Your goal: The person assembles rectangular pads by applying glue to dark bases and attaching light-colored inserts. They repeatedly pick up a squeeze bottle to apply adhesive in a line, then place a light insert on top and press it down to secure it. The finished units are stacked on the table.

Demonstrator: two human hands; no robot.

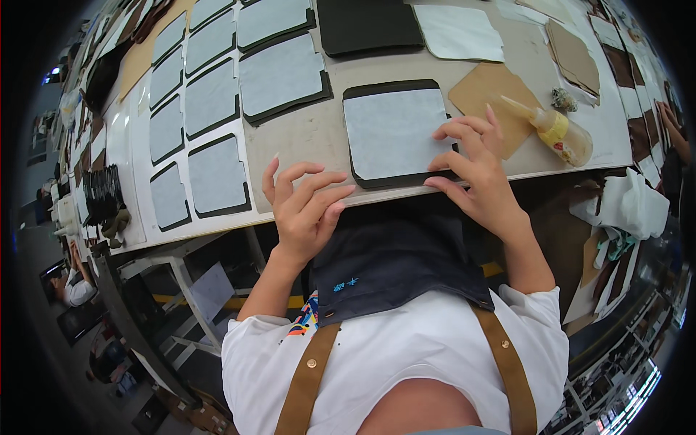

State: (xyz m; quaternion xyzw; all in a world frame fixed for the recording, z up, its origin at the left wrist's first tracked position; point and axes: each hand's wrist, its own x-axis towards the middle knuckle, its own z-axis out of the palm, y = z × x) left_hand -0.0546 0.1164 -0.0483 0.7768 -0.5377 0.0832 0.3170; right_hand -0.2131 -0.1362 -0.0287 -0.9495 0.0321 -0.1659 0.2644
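In front of me on the table lies a black panel with a light-grey sheet on it (395, 134), so that a black border shows along its top, right and bottom. My left hand (304, 210) is off its lower left corner, fingers loosely bent and apart, with nothing in them. Over the panel's right edge is my right hand (475, 170), its fingers spread and its thumb near the lower right corner. Whether those fingertips touch the panel I cannot tell. Several similar grey-faced black panels (283, 72) are laid out in rows on the left.
A glue bottle (562, 136) with a pointed nozzle lies on its side at the right, partly over a tan sheet (500, 94). Beyond are a black stack (370, 29) and white sheets (460, 32). A white plastic bag (627, 206) hangs below the table's right side.
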